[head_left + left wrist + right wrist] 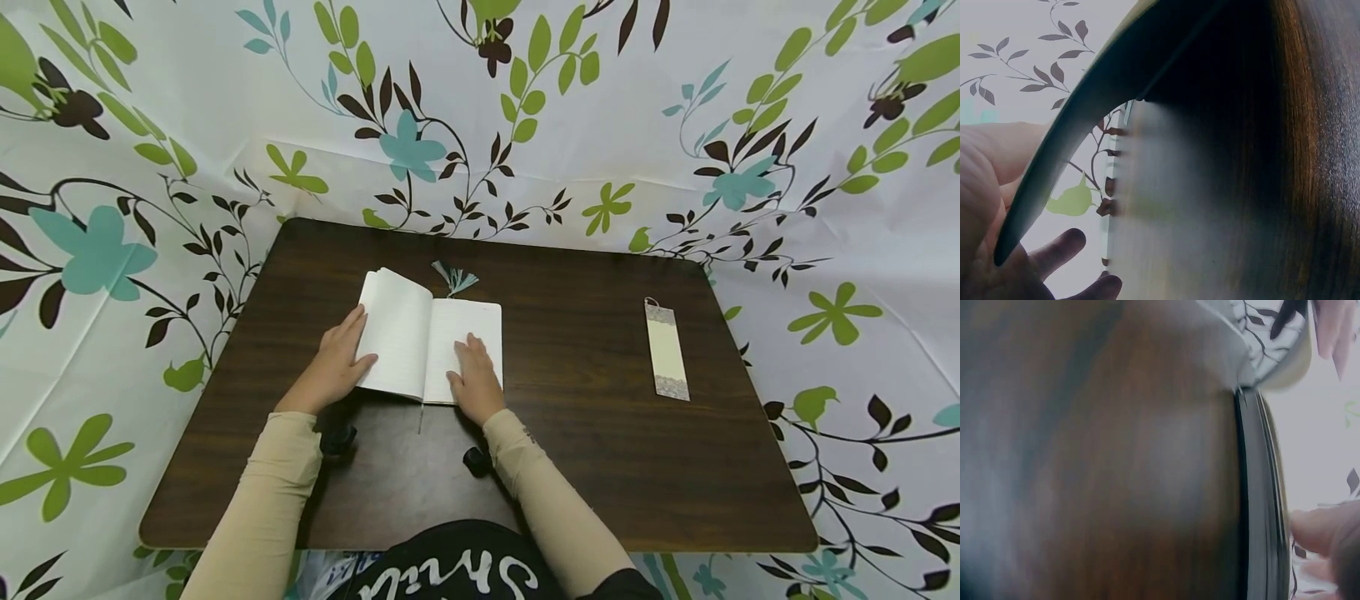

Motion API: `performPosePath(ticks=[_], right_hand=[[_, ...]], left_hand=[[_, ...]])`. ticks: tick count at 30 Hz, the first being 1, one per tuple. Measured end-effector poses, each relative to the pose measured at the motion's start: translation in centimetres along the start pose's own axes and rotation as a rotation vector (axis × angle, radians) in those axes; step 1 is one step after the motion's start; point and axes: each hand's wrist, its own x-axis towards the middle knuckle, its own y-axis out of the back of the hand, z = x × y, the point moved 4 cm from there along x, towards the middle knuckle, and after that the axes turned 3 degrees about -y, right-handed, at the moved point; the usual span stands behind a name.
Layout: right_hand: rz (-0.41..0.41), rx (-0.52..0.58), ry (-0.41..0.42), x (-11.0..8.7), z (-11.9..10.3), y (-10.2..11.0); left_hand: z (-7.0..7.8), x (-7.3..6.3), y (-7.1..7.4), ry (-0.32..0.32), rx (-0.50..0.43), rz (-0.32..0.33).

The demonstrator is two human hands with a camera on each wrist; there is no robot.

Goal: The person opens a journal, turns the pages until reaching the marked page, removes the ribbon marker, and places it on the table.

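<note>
A person's two sleeved forearms (258,496) reach forward, converging. The left hand (332,367) angles to the right, gripping with thumb on top and fingertips (1072,242) underneath. The right hand (477,381) lies palm down, fingers extended ahead, thumb out to the left.

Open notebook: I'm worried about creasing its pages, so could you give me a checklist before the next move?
1. Open notebook flat on the table: not ok, its left half is raised.
2. Left hand at the notebook's left edge: ok.
3. Right hand on the right page: ok.
4. Bookmark clear of the notebook: ok, apart on the right.
5. What the blue tassel hangs from: cannot tell.
</note>
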Motion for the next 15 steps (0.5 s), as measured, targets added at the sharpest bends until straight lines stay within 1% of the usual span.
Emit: performPosePath(ticks=[3, 5, 10, 15], right_hand=[[0.021, -0.085, -0.112, -0.1, 1.1, 0.4], [0.023, -0.116, -0.155, -0.1, 1.4, 0.6], [0.017, -0.188, -0.205, -0.3, 1.4, 0.9], [0.011, -0.273, -0.233, -0.4, 1.1, 1.0]], left_hand=[[0.1, -0.1, 0.1, 0.002, -0.003, -0.002], [0.2, -0.2, 0.1, 0.004, -0.007, -0.002], [0.3, -0.2, 0.2, 0.002, -0.003, -0.001], [0.1, -0.2, 0.2, 0.006, 0.023, -0.024]])
